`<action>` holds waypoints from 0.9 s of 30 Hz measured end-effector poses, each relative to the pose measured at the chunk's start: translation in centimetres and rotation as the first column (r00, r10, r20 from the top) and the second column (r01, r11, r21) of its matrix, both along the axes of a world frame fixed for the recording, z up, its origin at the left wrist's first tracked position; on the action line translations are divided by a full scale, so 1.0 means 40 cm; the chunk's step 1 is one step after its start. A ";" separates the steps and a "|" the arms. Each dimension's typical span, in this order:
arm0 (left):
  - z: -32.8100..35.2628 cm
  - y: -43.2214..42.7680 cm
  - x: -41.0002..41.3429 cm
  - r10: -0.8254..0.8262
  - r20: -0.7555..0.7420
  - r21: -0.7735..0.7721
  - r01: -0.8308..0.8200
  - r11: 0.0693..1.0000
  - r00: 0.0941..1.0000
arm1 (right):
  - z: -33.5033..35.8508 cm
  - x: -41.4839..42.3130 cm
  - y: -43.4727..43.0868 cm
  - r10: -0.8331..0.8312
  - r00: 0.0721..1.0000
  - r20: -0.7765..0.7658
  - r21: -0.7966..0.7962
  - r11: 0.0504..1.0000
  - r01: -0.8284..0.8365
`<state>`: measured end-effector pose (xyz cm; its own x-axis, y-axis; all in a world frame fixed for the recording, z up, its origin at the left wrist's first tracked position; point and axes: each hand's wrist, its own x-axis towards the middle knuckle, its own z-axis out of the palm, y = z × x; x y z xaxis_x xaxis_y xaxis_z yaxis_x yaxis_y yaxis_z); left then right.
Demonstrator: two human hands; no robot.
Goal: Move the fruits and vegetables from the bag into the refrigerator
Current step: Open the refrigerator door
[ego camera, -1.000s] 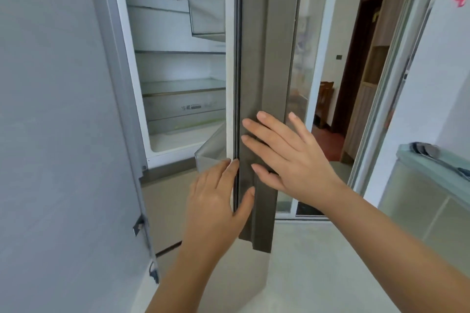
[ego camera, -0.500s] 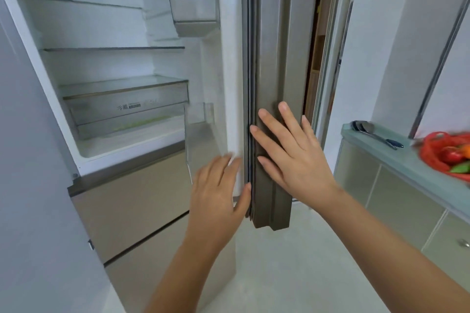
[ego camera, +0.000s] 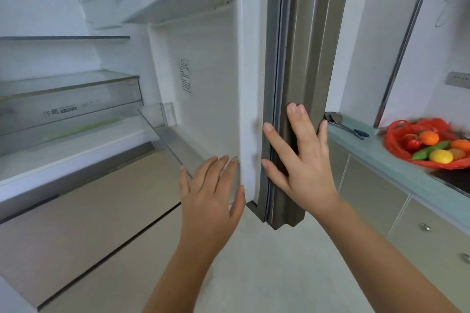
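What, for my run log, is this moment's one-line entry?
refrigerator door: open | left hand: flat on inner side | right hand: flat on outer edge | red bag: on counter, fruit inside

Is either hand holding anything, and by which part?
Nothing is gripped. The left hand lies flat on the white inner side of the door, the right hand on its grey edge.

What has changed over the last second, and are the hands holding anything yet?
The refrigerator door has swung wider open, toward the counter. The view turned right, so the red bag of produce now shows. Unchanged: left hand and right hand lie flat against the door's edge, holding nothing.
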<state>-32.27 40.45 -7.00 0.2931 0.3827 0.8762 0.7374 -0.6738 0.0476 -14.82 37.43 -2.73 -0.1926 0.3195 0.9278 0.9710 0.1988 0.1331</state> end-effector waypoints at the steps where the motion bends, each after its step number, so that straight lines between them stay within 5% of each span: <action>1: -0.002 0.002 0.017 -0.006 -0.003 0.016 0.006 1.000 1.000 | 0.000 0.016 0.004 -0.003 1.000 -0.010 0.003 1.000 0.003; 13: 0.010 0.025 0.240 -0.054 0.025 0.067 0.053 0.996 0.998 | -0.010 0.192 0.069 -0.008 0.967 -0.255 -0.037 0.999 -0.001; 27: 0.009 0.071 0.526 0.147 0.091 -0.016 -0.146 0.989 0.985 | -0.010 0.485 0.213 0.198 0.956 -0.215 -0.045 0.976 -0.212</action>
<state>-11.23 43.28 -6.64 0.1523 0.4234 0.8930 0.8203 -0.5581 0.1247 4.57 45.97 -3.12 -0.0652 0.3558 0.9323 0.9133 0.3977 -0.0879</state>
